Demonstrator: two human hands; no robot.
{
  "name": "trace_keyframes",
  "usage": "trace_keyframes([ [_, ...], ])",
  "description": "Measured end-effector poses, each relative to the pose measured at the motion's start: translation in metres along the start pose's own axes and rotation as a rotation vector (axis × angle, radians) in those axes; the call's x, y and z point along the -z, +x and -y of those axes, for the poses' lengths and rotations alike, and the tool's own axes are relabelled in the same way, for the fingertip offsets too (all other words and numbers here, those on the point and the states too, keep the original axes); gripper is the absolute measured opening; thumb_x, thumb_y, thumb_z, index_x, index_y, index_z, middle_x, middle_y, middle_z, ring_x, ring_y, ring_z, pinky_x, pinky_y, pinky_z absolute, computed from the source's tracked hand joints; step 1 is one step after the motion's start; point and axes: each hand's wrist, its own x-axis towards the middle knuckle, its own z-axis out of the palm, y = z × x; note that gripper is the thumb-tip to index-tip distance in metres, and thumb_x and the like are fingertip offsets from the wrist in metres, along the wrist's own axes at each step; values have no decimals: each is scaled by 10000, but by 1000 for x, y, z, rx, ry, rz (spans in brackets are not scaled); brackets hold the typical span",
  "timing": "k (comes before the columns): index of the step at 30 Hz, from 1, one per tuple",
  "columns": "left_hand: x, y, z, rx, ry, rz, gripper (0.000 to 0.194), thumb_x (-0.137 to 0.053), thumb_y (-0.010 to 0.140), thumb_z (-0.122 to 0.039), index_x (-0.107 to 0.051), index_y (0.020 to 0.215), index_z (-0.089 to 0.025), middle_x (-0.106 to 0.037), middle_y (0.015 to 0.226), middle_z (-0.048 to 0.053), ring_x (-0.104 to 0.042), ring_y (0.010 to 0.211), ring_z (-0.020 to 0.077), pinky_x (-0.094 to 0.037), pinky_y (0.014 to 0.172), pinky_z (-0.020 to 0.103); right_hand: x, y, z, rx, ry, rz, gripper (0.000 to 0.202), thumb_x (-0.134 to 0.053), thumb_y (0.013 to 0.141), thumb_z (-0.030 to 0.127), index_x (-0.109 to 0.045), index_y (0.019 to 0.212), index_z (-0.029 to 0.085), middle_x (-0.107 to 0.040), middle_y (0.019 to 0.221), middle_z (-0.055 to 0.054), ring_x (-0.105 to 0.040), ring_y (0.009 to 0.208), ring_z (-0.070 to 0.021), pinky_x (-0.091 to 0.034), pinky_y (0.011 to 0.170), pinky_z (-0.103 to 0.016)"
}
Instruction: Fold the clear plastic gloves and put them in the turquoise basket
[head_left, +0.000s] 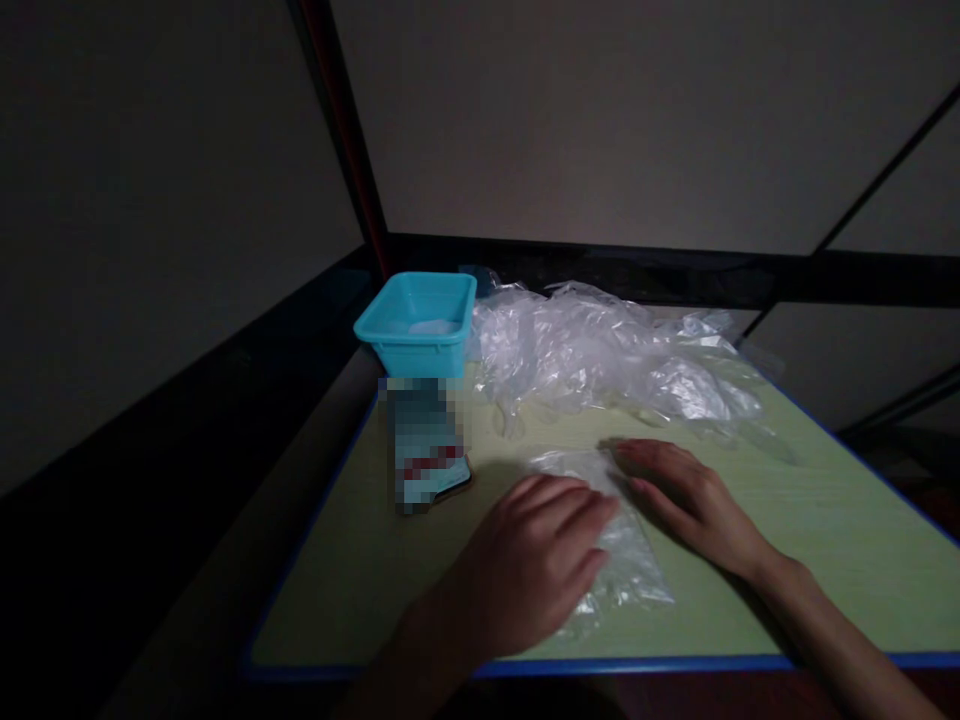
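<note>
A clear plastic bag (626, 550) lies flat on the pale green table (757, 500) near its front edge. Over the bag's left part is my left hand (536, 560), a little blurred, its fingers loosely bent and apart; whether it touches the plastic I cannot tell. My right hand (686, 490) rests low at the bag's upper right edge with its fingers stretched out. Neither hand visibly grips anything. Part of the bag is hidden under my left hand.
A large heap of crumpled clear plastic bags (585, 340) covers the table's back. At the back left stands a turquoise basin (420, 350) with something whitish inside. A phone (427, 450), its screen pixelated, lies before it. Blue edging (637, 664) borders the table.
</note>
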Motion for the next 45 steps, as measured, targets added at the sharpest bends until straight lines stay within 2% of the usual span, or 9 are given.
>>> trace_keyframes([
  [2,8,-17,7,283,-66,-150,309,-432,889,-180,-426,1198,-180,-597,1120,65,-532,1061,185,-425,918,343,1,1,1,-2,-3,23,320,-470,883,310,-519,1174,186,-575,1205,-86,-510,1122,-237,-427,935,-430],
  [3,8,-25,10,380,-77,-186,305,-422,889,-173,-423,1193,-196,-596,1118,60,-534,1063,184,-425,922,351,2,2,2,3,-2,35,350,-479,876,328,-503,1196,188,-565,1221,-88,-503,1132,-243,-424,939,-437],
  [5,5,-37,15,455,-78,-190,318,-427,882,-175,-414,1199,-207,-587,1136,60,-523,1093,194,-416,943,370,3,3,3,44,0,72,443,-509,855,370,-450,1258,195,-528,1270,-90,-472,1170,-253,-401,961,-456],
  [9,-10,-43,19,390,-17,-113,437,-451,860,-158,-327,1276,-206,-573,1176,76,-512,1117,214,-417,951,396,4,3,5,174,-36,213,661,-539,827,440,-275,1387,207,-369,1408,-91,-326,1287,-261,-262,1053,-501],
  [14,-17,-42,22,348,115,-63,476,-445,849,-144,-306,1300,-197,-572,1191,107,-522,1117,250,-435,929,444,5,2,7,220,-103,311,726,-496,845,467,-162,1427,192,-222,1474,-89,-207,1338,-253,-142,1090,-508],
  [24,-18,-47,24,357,109,-80,435,-427,876,-184,-294,1290,-186,-579,1190,107,-521,1126,240,-442,925,443,9,-4,0,93,-115,260,607,-454,881,426,-232,1406,218,-314,1439,-77,-245,1327,-244,-157,1080,-526],
  [40,-17,-45,24,393,86,-24,496,-454,859,-162,-259,1312,-207,-552,1231,111,-503,1154,240,-429,944,446,8,-2,5,123,-33,325,774,-491,822,541,-157,1428,193,-249,1463,-111,-179,1343,-272,-103,1079,-533],
  [45,-16,-44,25,390,82,-12,466,-448,866,-167,-272,1297,-202,-547,1235,115,-498,1157,240,-418,948,452,8,-4,3,116,26,363,927,-517,728,658,-128,1431,196,-170,1485,-115,-102,1356,-286,-66,1073,-542],
])
